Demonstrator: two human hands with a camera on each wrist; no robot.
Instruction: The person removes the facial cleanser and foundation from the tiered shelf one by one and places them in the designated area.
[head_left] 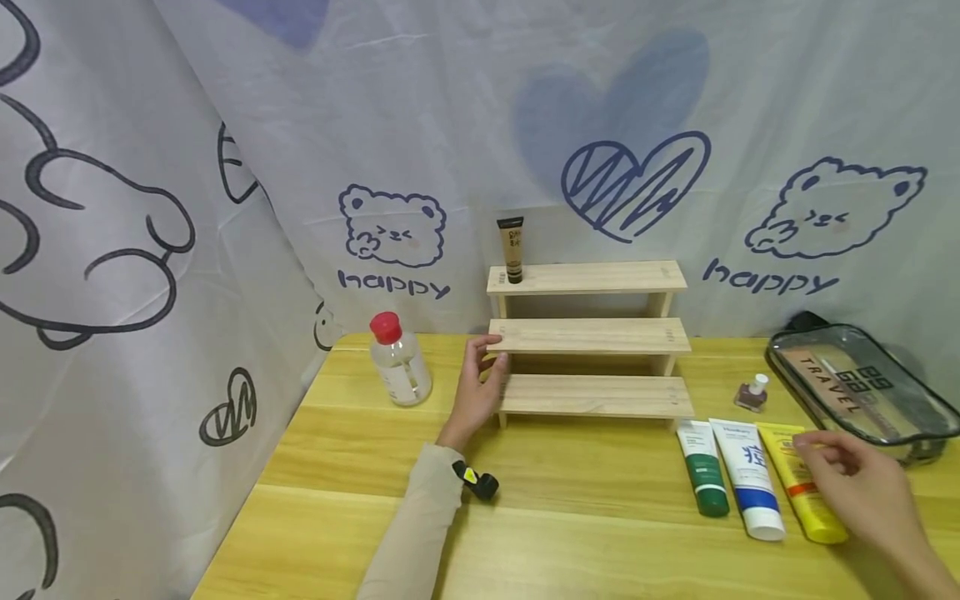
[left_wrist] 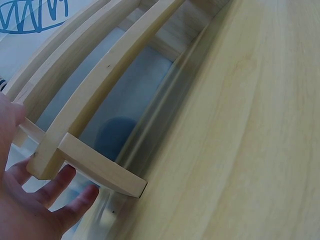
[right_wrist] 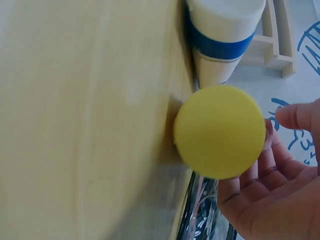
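Nearest me, my right hand hovers with fingers relaxed and empty over the yellow tube lying on the worktop; next, I judge, comes closing round it. My left hand steadies the wooden rack, fingers straight.

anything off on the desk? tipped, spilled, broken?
Nothing stands out. The wooden step shelf sits square with one brown tube upright on its top step. The green tube, blue tube and yellow tube lie flat in a neat row, and the clear bottle and nail polish stand upright. No spills show.
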